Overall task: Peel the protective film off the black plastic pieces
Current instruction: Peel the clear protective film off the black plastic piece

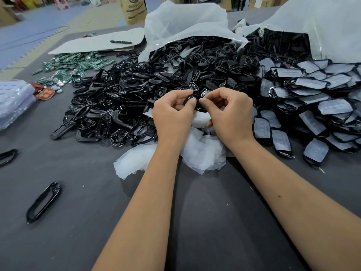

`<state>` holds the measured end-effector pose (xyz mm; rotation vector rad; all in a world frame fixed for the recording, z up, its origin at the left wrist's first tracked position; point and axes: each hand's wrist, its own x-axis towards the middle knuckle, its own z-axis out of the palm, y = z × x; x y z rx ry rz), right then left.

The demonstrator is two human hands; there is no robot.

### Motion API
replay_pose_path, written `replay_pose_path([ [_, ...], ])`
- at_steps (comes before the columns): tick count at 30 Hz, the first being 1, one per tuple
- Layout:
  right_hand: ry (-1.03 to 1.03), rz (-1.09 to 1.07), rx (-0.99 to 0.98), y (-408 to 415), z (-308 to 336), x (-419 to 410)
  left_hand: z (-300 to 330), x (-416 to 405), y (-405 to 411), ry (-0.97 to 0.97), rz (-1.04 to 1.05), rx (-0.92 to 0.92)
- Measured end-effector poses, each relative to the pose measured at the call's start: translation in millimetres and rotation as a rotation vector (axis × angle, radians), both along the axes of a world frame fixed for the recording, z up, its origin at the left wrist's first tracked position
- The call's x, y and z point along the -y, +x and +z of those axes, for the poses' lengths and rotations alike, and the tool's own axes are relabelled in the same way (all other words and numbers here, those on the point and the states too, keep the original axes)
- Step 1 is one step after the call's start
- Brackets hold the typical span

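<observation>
My left hand (172,112) and my right hand (229,112) meet above the table, both gripping one small black plastic piece (196,103) between thumbs and curled fingers. Most of the piece is hidden by the fingers, so I cannot tell whether film is on it. Below my hands lies a heap of peeled white film (195,151). To the right spreads a pile of black pieces with whitish film on them (312,108). To the left and behind is a big pile of bare black pieces (125,98).
Two open plastic bags (185,22) spill black parts at the back. Green circuit boards (78,65) lie at the back left beside a grey sheet (97,43). Stacked clear trays (13,100) sit at the left edge. Single black frames (44,201) lie on the grey table.
</observation>
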<state>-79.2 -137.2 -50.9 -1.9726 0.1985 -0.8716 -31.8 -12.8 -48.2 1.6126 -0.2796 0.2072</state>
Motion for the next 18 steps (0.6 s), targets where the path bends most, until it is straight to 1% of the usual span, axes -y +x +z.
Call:
replay_pose_path([
  [4,0.006,-0.037,0.025,-1,0,-1,0,-3,2,-0.06,-0.059,-0.05],
  [7,0.044,-0.07,0.038,2,-1,0,0,-4,3,-0.127,-0.062,-0.088],
  [10,0.21,0.028,-0.047,4,-3,4,1,-3,4,-0.188,-0.041,-0.1],
  [13,0.338,0.173,-0.065,5,-4,6,1,-4,4,-0.214,-0.054,-0.116],
  [18,0.442,0.173,-0.054,5,-4,9,2,-7,3,-0.202,-0.167,-0.123],
])
